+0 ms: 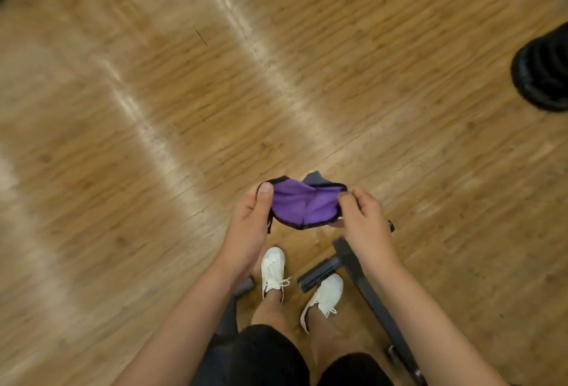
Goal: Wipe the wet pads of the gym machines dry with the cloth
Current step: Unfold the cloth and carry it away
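A purple cloth (302, 205) with a black hem hangs stretched between both hands, above the wooden floor. My left hand (250, 216) pinches its left edge, thumb on top. My right hand (362, 219) pinches the right edge with curled fingers. A grey part of the cloth shows behind the purple. No machine pad is in view.
A dark metal machine frame (362, 275) with a round foot bar (318, 273) lies on the floor by my white shoes (272, 268). Black weight plates (544, 75) stand at the right edge. Wooden floor (184, 108) spreads ahead and to the left.
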The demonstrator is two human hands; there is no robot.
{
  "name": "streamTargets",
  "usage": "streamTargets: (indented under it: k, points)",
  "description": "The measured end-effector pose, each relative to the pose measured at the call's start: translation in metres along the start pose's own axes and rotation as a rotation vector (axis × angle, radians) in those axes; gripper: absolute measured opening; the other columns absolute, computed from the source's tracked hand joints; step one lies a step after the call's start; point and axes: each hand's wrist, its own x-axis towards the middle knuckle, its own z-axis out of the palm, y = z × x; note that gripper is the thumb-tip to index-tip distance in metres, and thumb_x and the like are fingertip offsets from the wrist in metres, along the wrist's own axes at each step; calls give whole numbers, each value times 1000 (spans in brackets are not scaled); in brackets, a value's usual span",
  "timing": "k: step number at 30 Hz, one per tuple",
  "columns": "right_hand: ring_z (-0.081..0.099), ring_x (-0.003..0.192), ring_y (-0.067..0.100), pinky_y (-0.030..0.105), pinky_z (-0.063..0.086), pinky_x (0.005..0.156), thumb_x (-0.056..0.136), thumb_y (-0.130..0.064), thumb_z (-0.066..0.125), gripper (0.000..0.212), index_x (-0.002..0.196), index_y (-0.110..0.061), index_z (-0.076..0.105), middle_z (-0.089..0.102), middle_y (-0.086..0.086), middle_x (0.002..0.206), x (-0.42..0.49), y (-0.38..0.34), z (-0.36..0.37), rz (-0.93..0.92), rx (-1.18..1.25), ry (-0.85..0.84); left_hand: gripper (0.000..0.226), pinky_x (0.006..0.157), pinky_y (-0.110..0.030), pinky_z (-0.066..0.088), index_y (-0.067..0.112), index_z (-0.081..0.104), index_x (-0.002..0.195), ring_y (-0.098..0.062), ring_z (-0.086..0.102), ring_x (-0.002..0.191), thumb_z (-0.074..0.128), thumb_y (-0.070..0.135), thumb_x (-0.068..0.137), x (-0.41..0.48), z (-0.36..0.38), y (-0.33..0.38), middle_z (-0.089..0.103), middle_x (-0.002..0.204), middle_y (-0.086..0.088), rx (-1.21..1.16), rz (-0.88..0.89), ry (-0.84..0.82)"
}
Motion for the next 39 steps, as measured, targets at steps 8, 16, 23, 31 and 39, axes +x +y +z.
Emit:
streamTargets:
  k: [8, 16, 23, 31, 39]
  points:
    - [67, 92, 35, 40, 58, 79, 100, -11, 36, 24, 103, -2, 58, 64, 22, 97, -26, -64, -41, 60, 604, -27, 34, 97, -34, 53, 1, 62, 113, -24, 66, 108, 41, 26, 104, -55, -36, 51, 71, 112, -12, -261, 75, 245]
    - [59, 103, 32, 41, 52, 83, 80, -19, 45, 29, 105, -4, 50, 57, 20, 109, -49, -100, -24, 178, 982, -319, 43, 92, -45, 56, 4, 59, 88, -34, 64, 101, 77, 19, 52, -110, -67, 72, 63, 114, -22, -865, -48, 159]
    - [68, 93, 27, 38, 55, 78, 80, -29, 62, 38, 107, -4, 68, 71, 15, 104, -68, -117, -5, 329, 619, -410, 30, 63, -28, 58, 9, 75, 86, -21, 71, 79, 76, 36, 73, -125, -76, 82, 72, 93, -10, -697, -149, 118]
    - [52, 64, 16, 24, 41, 54, 86, 14, 50, 44, 96, -28, 55, 60, 4, 68, -68, -112, -21, -108, 191, -255, 60, 77, -28, 50, 29, 53, 135, -22, 56, 78, 66, 13, 79, -130, -83, 81, 57, 79, -15, -202, 104, 187]
    - [48, 128, -2, 11, 37, 102, 91, 9, 50, 61, 124, -41, 57, 56, -14, 134, -68, -113, -46, -422, -145, -390, 46, 94, -22, 52, 24, 63, 123, -9, 66, 109, 69, -4, 87, -140, -83, 93, 72, 114, 10, 156, 191, 205]
